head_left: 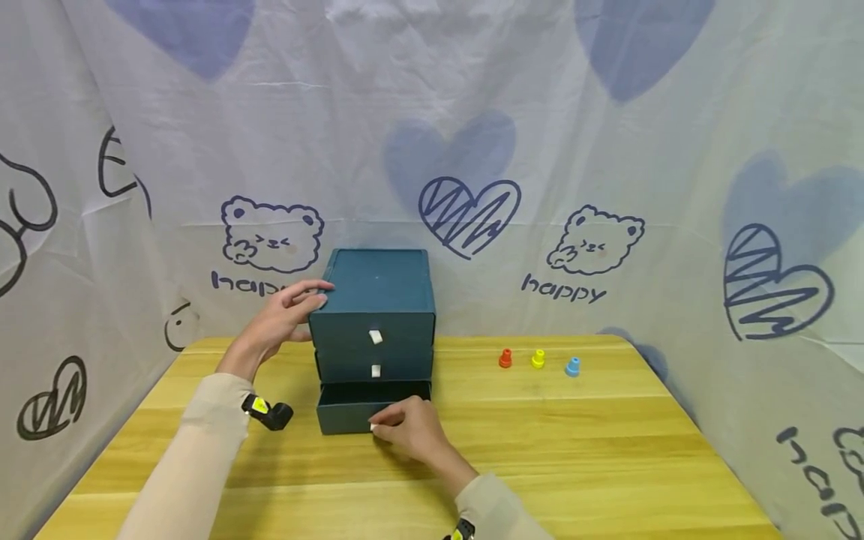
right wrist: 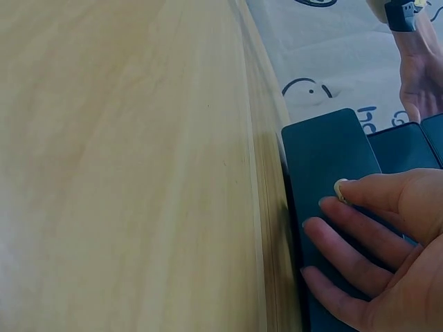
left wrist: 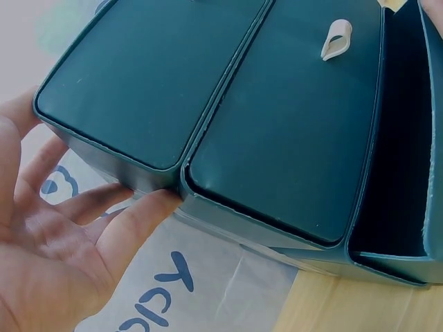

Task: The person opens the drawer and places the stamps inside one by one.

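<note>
A dark teal three-drawer box (head_left: 378, 281) stands on the wooden table, its bottom drawer (head_left: 340, 418) pulled out and the upper two closed. With thumb and forefinger my right hand (head_left: 415, 431) pinches the small white pull tab (right wrist: 340, 188) on that drawer's front. My left hand (head_left: 280, 322) rests against the box's left side, its fingers spread at the top edge and side, as the left wrist view (left wrist: 76, 228) also shows. White tabs mark the top drawer (head_left: 344, 337) and the middle drawer (left wrist: 284, 131). The inside of the bottom drawer is dark, partly hidden by the right hand.
Right of the box stand three small pegs in a row: a red one (head_left: 505, 358), a yellow one (head_left: 538, 359) and a blue one (head_left: 572, 367). Behind the wooden table (head_left: 574, 450) hangs a white printed cloth (head_left: 364, 135), which also borders both sides.
</note>
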`<state>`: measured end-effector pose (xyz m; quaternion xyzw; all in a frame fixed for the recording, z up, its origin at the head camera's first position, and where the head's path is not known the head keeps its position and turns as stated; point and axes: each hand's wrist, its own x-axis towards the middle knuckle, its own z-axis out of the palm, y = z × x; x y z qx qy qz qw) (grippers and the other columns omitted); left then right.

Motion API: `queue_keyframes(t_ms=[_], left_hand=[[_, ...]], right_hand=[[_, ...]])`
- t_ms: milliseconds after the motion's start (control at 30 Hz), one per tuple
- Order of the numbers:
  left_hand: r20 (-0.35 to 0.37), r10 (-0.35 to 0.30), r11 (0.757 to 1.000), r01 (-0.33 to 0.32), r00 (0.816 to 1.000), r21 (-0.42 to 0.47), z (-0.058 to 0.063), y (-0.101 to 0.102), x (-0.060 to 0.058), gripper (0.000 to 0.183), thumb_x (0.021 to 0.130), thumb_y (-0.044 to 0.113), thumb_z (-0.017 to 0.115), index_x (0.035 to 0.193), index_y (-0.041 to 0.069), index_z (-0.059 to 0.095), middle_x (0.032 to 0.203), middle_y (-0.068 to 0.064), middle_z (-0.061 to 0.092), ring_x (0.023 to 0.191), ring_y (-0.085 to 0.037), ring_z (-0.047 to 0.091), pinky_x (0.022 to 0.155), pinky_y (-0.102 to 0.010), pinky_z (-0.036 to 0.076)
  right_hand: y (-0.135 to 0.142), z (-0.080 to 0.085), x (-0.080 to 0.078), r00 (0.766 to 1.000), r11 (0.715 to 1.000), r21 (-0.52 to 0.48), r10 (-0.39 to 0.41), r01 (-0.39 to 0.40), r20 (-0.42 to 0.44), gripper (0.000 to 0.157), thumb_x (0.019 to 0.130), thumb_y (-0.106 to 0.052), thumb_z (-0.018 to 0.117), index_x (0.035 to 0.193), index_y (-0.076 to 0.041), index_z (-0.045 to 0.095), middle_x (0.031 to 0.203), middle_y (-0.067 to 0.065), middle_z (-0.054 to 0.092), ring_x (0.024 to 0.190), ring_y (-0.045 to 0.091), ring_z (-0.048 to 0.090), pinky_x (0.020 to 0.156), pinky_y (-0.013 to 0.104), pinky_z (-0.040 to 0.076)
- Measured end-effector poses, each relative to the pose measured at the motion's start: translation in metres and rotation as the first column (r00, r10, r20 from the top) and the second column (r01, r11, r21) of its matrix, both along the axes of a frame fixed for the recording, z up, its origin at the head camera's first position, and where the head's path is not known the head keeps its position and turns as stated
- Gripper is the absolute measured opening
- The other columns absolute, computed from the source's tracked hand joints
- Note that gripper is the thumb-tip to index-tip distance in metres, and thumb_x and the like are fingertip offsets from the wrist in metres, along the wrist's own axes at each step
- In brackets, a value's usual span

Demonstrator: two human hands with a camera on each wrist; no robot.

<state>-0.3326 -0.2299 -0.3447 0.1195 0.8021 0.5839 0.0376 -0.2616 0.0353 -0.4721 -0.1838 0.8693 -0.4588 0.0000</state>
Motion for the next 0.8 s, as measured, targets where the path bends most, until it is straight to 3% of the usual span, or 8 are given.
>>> queue_keyframes(t_ms=[600,800], left_hand=[[-0.007,0.016,1.000,-0.016,1.000,-0.004,0.0001,0.0019,-0.0005,0.056,0.106,0.045,0.055,0.153,0.015,0.045,0.173,-0.016,0.015,0.154,-0.054,0.021,0.109,-0.068,0.044],[-0.010,0.015,1.000,-0.015,1.000,-0.004,0.0002,0.0009,0.0005,0.056,0.106,0.044,0.055,0.153,0.014,0.045,0.173,-0.016,0.015,0.154,-0.054,0.022,0.108,-0.067,0.046]], right_hand=[[0.0013,0.0033,0.0061,1.000,1.000,0.012,0.013,-0.013,0.003,0.007,0.086,-0.013,0.083,0.093,-0.012,0.085,0.087,0.000,0.081,0.077,0.008,0.072,0.070,0.023,0.057],[0.0008,0.0022,0.0071,0.999,1.000,0.002,0.022,-0.023,0.043,0.008,0.087,-0.011,0.082,0.095,-0.012,0.085,0.089,0.000,0.081,0.077,0.005,0.069,0.069,0.021,0.058]])
